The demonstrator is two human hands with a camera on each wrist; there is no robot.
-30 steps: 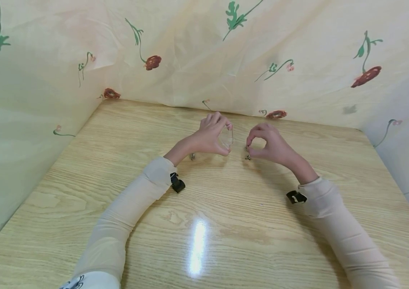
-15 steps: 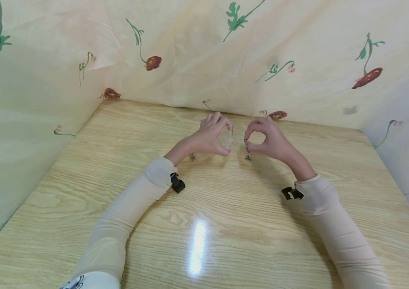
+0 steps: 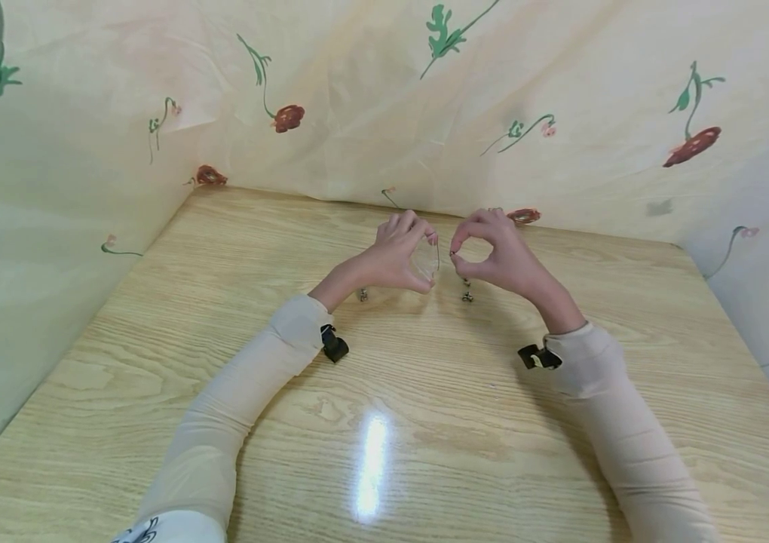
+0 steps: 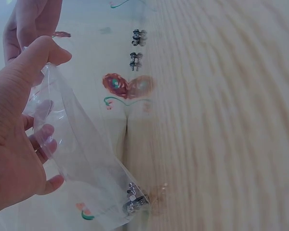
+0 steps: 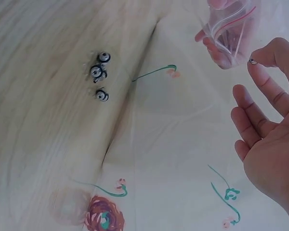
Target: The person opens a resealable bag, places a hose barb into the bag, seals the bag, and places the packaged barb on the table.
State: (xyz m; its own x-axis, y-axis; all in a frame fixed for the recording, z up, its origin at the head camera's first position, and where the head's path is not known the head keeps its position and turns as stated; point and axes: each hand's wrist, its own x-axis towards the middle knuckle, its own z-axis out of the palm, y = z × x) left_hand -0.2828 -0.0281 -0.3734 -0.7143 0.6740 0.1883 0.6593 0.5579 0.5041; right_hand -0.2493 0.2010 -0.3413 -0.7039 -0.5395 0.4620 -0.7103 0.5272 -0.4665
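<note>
A clear zip bag (image 4: 82,139) is held at its mouth by my left hand (image 3: 394,256), thumb and fingers spreading the opening. Several small metal screws (image 4: 135,199) lie in the bag's bottom corner, low at the table; in the head view they show just below the left wrist. Close to the bag's mouth on the right, my right hand (image 3: 503,260) pinches one small metal screw (image 5: 253,61) between thumb and index fingertip. The other right fingers are loosely bent. On the table below this hand sit several more screws (image 5: 97,72) with dark rings, in two small groups.
The wooden table (image 3: 425,422) meets a flower-patterned cloth (image 3: 357,98) hanging behind it and at both sides. A black strap piece (image 3: 334,345) sits at the left cuff and another (image 3: 539,357) at the right cuff.
My right hand has risen and moved left toward the bag's mouth with the pinched screw, away from the screws on the table. The left hand and the bag have stayed in place.
</note>
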